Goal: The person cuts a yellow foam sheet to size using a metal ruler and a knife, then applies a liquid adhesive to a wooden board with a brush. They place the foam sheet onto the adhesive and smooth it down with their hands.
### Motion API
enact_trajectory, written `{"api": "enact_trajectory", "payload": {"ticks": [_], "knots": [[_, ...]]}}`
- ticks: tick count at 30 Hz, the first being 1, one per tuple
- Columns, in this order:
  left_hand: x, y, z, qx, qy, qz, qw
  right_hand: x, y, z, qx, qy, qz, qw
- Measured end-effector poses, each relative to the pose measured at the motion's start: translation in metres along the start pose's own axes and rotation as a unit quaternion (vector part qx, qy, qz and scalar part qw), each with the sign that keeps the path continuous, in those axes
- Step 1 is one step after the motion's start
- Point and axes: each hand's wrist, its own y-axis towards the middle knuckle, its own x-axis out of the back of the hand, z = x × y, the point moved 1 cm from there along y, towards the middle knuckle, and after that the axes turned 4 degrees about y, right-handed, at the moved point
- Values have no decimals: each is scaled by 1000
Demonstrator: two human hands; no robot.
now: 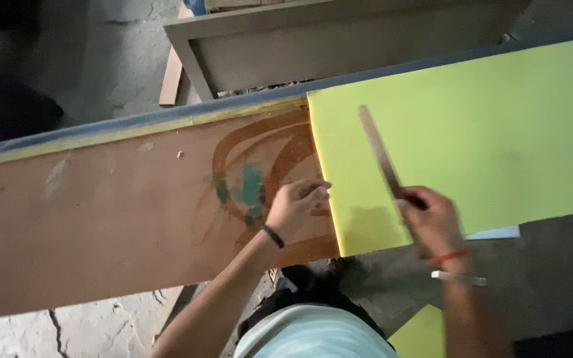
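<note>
You have one view, worn on your head, looking steeply down and close over the brown board point(101, 219) and yellow sheet point(472, 139), with your own forearms entering from below.

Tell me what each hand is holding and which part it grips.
The right hand grips a long metal ruler by its near end. The left hand holds nothing; its fingertips rest at the yellow-green sheet edge.

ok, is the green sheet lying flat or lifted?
Flat, as far as visible: the green sheet lies spread on the brown board, with the ruler resting across it. Its right end runs out of view.
</note>
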Motion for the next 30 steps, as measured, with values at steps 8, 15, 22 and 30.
{"api": "enact_trajectory", "payload": {"ticks": [8, 15, 22, 30], "knots": [[-33, 35, -3, 100, -203, -72, 971, -71, -16, 32, 46, 210, 145, 966], [-14, 49, 5, 81, -262, -149, 950, -71, -52, 42, 13, 166, 184, 969], [22, 49, -1, 97, -220, -146, 960, -90, -17, 71, 213, -70, 78, 972], [50, 32, 8, 44, -215, -82, 972, -116, 42, 76, 285, -166, -33, 943]]}}
